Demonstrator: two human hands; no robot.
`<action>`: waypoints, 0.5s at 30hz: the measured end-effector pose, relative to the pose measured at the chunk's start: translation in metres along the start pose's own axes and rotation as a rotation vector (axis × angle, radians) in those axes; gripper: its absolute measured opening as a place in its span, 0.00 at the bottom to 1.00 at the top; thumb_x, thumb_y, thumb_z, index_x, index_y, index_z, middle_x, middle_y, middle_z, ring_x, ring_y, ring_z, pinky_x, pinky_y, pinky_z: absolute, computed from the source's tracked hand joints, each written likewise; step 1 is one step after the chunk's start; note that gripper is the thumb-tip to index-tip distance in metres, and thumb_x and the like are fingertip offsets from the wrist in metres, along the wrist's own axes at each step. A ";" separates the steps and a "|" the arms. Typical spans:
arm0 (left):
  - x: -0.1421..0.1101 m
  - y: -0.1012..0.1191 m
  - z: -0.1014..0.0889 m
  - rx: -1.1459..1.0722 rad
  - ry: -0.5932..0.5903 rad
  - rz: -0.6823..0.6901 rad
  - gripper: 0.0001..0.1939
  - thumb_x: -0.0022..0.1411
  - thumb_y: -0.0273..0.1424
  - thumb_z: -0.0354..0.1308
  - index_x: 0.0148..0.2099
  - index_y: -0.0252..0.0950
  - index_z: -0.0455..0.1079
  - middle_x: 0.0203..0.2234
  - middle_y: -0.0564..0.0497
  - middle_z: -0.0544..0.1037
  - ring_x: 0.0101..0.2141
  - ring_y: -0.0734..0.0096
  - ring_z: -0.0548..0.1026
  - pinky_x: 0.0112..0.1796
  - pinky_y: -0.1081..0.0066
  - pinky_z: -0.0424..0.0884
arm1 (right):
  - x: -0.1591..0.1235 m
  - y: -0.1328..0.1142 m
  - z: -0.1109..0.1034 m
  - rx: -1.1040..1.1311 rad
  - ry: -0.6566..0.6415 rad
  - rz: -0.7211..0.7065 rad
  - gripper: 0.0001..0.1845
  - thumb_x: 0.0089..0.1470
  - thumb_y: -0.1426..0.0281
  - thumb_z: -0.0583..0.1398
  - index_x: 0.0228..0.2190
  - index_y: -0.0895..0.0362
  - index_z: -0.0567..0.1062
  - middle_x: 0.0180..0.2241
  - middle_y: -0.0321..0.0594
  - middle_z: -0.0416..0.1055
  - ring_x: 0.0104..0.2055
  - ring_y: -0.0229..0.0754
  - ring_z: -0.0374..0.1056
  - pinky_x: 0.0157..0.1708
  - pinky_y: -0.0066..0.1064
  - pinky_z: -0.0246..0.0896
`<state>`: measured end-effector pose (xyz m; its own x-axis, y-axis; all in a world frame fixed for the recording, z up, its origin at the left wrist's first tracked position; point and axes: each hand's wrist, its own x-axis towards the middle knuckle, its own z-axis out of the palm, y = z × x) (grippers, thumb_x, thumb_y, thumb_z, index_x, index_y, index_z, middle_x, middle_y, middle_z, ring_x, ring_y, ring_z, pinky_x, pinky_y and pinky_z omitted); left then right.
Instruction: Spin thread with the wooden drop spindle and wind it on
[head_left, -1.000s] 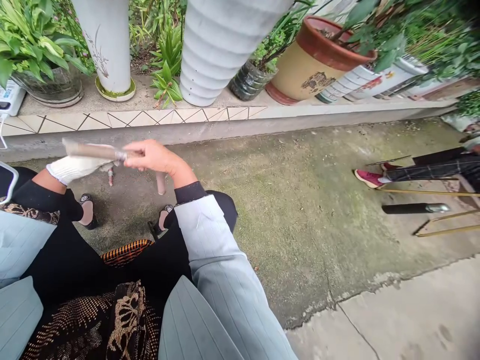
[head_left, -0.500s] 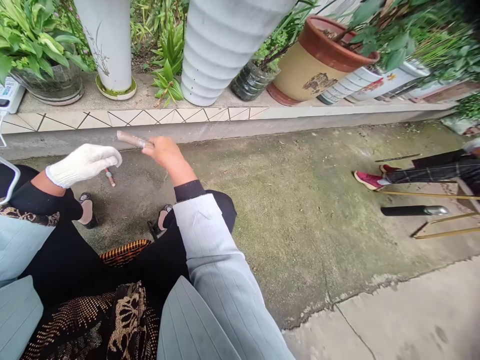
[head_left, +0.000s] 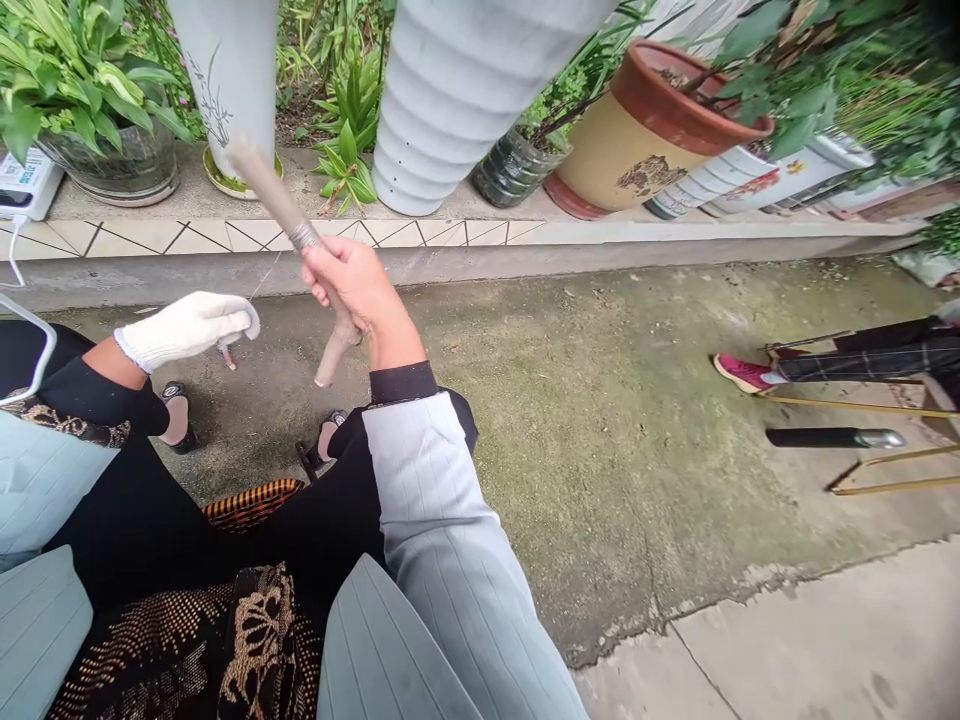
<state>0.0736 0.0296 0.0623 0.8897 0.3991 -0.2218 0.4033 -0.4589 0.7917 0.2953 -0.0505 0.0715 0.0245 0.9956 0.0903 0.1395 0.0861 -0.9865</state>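
Observation:
My right hand (head_left: 349,285), bare, is wrapped round a pale wooden stick (head_left: 266,190). Silvery wire (head_left: 304,236) is wound round the stick just above my fingers. Below the fist a thicker, bent wooden end (head_left: 335,355) points down; its join with the stick is hidden by my hand. My left hand (head_left: 191,328), in a white knitted glove, is closed with fingertips bent. From its fingertips a thin thread or wire (head_left: 266,276) runs taut-looking up toward the stick. A small reddish object (head_left: 227,357) lies on the ground, partly behind the glove.
A tiled ledge (head_left: 337,236) ahead carries several plant pots, including a tan pot with a red rim (head_left: 630,130). A white device (head_left: 30,185) sits at left, near a white curved frame (head_left: 37,360). At right are another person's shoe (head_left: 739,372) and a dark cylinder (head_left: 817,438).
My right hand has risen slightly and turned the stick steeper, bringing its lower bent end into view. The thin strand between my hands now shows. The view has shifted slightly.

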 end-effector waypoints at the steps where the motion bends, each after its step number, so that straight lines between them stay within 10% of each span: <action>1: 0.000 0.001 0.002 0.004 -0.036 0.008 0.20 0.67 0.41 0.46 0.40 0.29 0.69 0.27 0.50 0.71 0.28 0.77 0.65 0.30 0.76 0.69 | 0.003 0.004 -0.003 -0.040 0.098 0.031 0.18 0.59 0.55 0.54 0.33 0.58 0.68 0.24 0.32 0.64 0.21 0.28 0.58 0.20 0.20 0.54; 7: -0.001 0.006 0.005 0.149 -0.150 0.013 0.20 0.67 0.42 0.45 0.39 0.32 0.69 0.33 0.49 0.75 0.33 0.72 0.69 0.34 0.75 0.70 | 0.007 0.032 -0.003 -0.704 0.150 0.273 0.17 0.58 0.57 0.56 0.35 0.59 0.72 0.31 0.42 0.70 0.37 0.42 0.68 0.35 0.32 0.63; 15: -0.002 0.000 -0.002 0.365 -0.029 0.012 0.21 0.66 0.43 0.43 0.37 0.33 0.70 0.30 0.51 0.74 0.29 0.72 0.69 0.34 0.72 0.68 | -0.002 0.042 0.023 -0.917 -0.387 0.363 0.10 0.47 0.68 0.67 0.23 0.61 0.74 0.21 0.37 0.68 0.32 0.42 0.70 0.35 0.32 0.61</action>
<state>0.0712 0.0302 0.0643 0.8985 0.3714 -0.2339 0.4377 -0.7189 0.5400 0.2784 -0.0476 0.0267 -0.0803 0.9138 -0.3980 0.8849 -0.1185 -0.4505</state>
